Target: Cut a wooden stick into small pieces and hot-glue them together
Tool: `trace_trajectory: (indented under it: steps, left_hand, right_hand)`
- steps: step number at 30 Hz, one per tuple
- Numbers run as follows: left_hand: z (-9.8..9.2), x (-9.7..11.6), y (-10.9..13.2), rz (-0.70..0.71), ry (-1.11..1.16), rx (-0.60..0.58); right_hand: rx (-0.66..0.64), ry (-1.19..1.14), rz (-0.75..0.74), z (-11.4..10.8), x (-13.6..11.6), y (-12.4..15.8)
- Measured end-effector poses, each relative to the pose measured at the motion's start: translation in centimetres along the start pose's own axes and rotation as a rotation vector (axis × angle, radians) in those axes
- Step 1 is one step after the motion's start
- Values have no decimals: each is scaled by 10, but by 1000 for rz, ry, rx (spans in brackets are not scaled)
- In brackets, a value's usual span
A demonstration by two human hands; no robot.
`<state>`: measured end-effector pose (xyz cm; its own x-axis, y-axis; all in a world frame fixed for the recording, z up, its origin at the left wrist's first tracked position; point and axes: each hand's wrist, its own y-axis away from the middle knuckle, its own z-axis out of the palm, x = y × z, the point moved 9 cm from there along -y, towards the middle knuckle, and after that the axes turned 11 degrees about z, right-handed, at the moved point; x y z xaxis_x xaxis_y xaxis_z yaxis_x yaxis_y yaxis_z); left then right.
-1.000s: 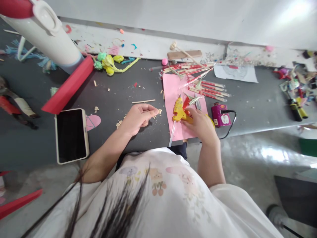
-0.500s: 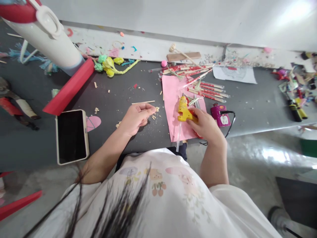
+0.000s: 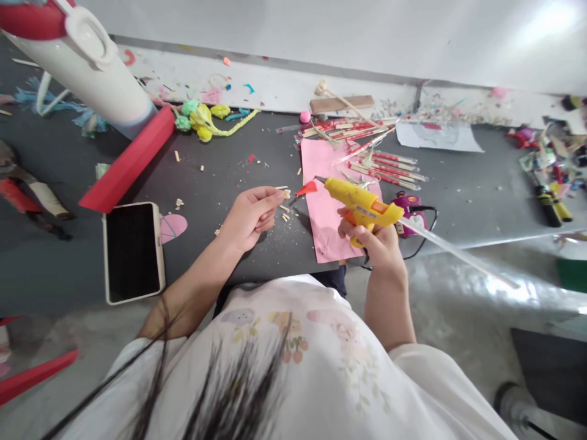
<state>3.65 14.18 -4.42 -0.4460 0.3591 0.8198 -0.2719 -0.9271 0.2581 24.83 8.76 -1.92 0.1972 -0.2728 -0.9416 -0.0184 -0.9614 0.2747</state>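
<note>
My left hand (image 3: 254,217) pinches a small pale piece (image 3: 287,194) between thumb and fingertips, just above the dark table. My right hand (image 3: 373,241) is wrapped round the handle of a yellow glue gun (image 3: 360,198), whose nozzle points left toward that piece. A long clear glue stick (image 3: 458,252) sticks out of the gun's back. Under the gun lies a pink sheet (image 3: 321,235). Small wooden bits (image 3: 285,214) and crumbs are scattered beside my left hand. An orange-red pointed object (image 3: 306,189) shows close to the nozzle.
A phone (image 3: 132,253), a red bar (image 3: 128,159) and a large bottle (image 3: 87,73) stand or lie at left, with pliers (image 3: 34,189) beyond. Wrapped sticks (image 3: 389,168) and a purple box (image 3: 409,214) with a black cable are at right.
My right hand has lifted the glue gun and turned it from upright to pointing left, its glue stick now trailing right. My left hand has barely moved.
</note>
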Motion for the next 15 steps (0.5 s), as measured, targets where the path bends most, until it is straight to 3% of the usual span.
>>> trace_trajectory:
  steps: [7, 15]
  left_hand:
    - [3, 3, 2, -3, 17, -23]
    - [0, 14, 1, 211, -132, 8]
  right_hand:
    - [-51, -152, 16, 12, 0, -2]
    - [-90, -193, 38, 18, 3, 0]
